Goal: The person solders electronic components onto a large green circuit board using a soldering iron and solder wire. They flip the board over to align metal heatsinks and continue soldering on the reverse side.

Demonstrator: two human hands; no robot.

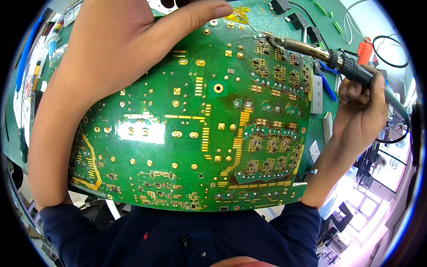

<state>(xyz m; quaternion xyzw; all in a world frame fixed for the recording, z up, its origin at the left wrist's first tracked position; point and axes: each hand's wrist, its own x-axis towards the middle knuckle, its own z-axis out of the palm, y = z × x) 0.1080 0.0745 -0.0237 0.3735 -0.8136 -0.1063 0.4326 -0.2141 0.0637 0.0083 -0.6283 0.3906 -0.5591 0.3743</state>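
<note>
Two hands and one large board make up my view, listed left to right.

Item 1: left hand (129, 40), at the upper left, lying over the far-left corner of the circuit board (195, 129). The fingers are loosely closed and pinch a thin strand of solder wire (247, 23) near the thumb tip; the wire curves right toward the iron's tip.

Item 2: circuit board, green, large, filling the middle of my view. Gold pads and through-holes cover the centre; rows of small soldered components sit in clusters on its right half and along its near edge. A bright glare patch lies left of centre.

Item 3: soldering iron (311, 50), metal barrel with a dark handle, slanting from the right down to the board's upper right area, tip touching the board beside the wire's end.

Item 4: right hand (362, 107), at the right edge, clenched around the iron's handle.

Item 5: green bench mat (262, 13) beyond the board, with black parts (296, 20), blue-handled pliers (328, 84) and an orange tool (364, 51) on it.
</note>
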